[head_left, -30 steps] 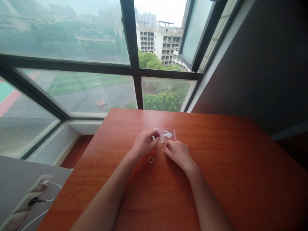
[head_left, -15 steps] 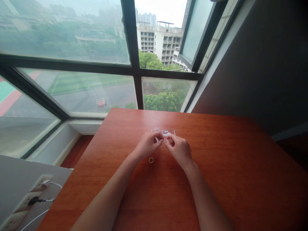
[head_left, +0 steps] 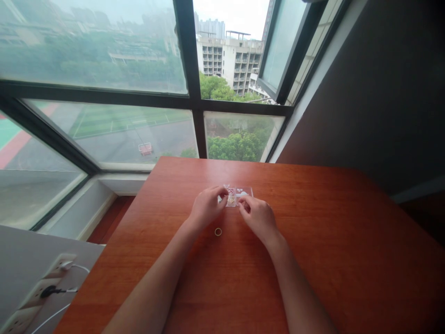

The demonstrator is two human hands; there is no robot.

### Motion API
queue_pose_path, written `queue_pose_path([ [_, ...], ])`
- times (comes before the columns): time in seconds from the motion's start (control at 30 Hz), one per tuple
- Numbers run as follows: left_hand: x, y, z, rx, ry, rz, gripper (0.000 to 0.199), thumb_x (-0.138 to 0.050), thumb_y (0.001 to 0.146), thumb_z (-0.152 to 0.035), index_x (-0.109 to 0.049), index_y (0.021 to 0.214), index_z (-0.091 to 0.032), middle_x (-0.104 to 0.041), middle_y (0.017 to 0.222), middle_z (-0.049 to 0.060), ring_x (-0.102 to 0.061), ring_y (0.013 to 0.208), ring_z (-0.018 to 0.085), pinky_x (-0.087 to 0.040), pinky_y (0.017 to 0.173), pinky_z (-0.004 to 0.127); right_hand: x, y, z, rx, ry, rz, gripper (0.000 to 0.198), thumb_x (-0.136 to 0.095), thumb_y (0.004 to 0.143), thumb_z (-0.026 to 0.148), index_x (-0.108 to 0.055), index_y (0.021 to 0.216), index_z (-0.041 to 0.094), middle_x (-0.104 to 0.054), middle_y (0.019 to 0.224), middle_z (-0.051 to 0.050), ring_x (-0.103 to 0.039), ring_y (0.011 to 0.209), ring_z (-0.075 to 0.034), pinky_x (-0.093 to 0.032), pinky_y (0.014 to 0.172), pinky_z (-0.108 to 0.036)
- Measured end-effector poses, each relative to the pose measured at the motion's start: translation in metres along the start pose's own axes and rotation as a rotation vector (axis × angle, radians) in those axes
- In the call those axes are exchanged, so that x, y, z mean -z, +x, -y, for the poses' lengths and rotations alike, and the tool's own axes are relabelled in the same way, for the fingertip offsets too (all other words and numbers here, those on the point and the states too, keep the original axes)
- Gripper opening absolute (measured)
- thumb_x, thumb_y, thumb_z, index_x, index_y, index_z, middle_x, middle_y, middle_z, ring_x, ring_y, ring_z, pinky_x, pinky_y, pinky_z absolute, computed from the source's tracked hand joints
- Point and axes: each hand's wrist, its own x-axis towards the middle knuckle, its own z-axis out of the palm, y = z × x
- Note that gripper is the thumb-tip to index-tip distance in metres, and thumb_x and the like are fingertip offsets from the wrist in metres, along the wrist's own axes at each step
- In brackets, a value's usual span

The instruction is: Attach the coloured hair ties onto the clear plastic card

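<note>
A small clear plastic box (head_left: pixel 232 202) with compartments lies on the wooden table, holding tiny pinkish and pale pieces like beads. At its left side is my left hand (head_left: pixel 207 205), with thumb and fingers curved and a little apart; nothing shows between them. My right hand (head_left: pixel 259 214) is at the box's right side, thumb and fingertips pinched together. Whatever they hold, if anything, is too small to make out. Nearer to me, between my forearms, a thin yellowish ring (head_left: pixel 218 232) lies flat on the table.
The reddish-brown table (head_left: pixel 333 241) stretches out on both sides of my arms. Beyond its far edge are dark-framed windows (head_left: pixel 239 109), one pane tilted open. On the low wall at the left, a socket strip (head_left: pixel 34 293) has plugs and cables in it.
My hands have moved apart, the left one going left and slightly away from me. More of the box and its small pieces now shows between them. The ring lies where it was.
</note>
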Motion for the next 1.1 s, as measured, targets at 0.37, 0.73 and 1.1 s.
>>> queue_pose_path([
  [0.37,0.012,0.003,0.01,0.032,0.029,-0.063,0.011,-0.056,0.082,-0.022,-0.067,0.084,-0.02,-0.069,0.08,0.001,-0.057,0.067,0.013,-0.039,0.061,0.023,0.001,-0.006,0.013,0.128,0.052,0.282,0.012,-0.057,0.085,0.024,-0.069,0.088,0.025,-0.071,0.083,0.001,-0.062,0.073,-0.013,-0.036,0.064,-0.022],
  [0.73,0.013,0.004,0.008,0.048,0.026,-0.048,0.012,-0.056,0.081,-0.022,-0.067,0.083,-0.02,-0.069,0.08,0.002,-0.057,0.067,0.013,-0.039,0.06,0.023,-0.015,-0.014,0.035,0.188,-0.037,0.412,0.01,-0.06,0.081,0.026,-0.07,0.084,0.026,-0.072,0.08,0.001,-0.065,0.074,-0.016,-0.036,0.063,-0.023],
  [1.1,0.011,0.004,0.008,0.042,-0.024,-0.038,0.013,-0.056,0.081,-0.023,-0.068,0.082,-0.019,-0.068,0.076,0.002,-0.056,0.065,0.013,-0.039,0.061,0.022,-0.004,-0.002,0.01,0.008,-0.007,0.133,0.009,-0.06,0.083,0.029,-0.068,0.083,0.025,-0.07,0.075,0.002,-0.062,0.069,-0.014,-0.034,0.061,-0.022],
])
